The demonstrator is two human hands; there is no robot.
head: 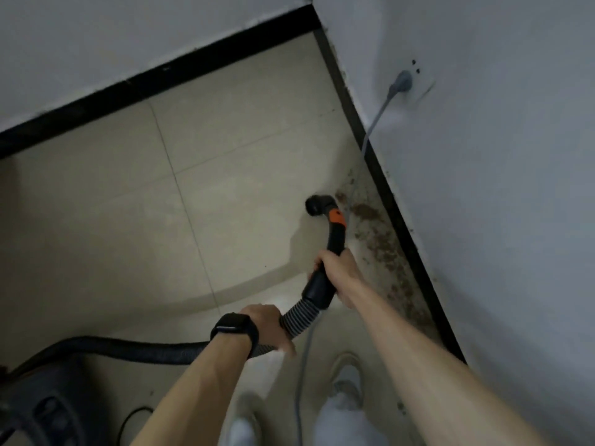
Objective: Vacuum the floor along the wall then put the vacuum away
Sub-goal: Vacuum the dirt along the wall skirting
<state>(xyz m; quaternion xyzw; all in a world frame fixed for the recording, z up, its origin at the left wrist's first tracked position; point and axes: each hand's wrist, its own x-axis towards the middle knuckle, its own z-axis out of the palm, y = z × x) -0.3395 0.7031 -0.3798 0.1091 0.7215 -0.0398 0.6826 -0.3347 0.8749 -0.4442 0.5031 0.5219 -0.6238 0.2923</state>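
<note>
gripping the black curved plastic vacuum wand (335, 233) below its orange collar, the right hand (336, 272) points its open end low over the beige floor tiles (128, 204), near brown dirt (376, 243) strewn along the black baseboard (396, 207) of the right wall. the left hand (267, 323) curls round the ribbed grey hose (299, 318). open tile stretches left toward the corner; the dark vacuum body (38, 403) sits lower left.

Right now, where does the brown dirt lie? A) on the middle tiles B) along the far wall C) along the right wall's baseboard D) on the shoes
C: the brown dirt streaks the floor beside the right wall's black baseboard, just past the nozzle.
</note>
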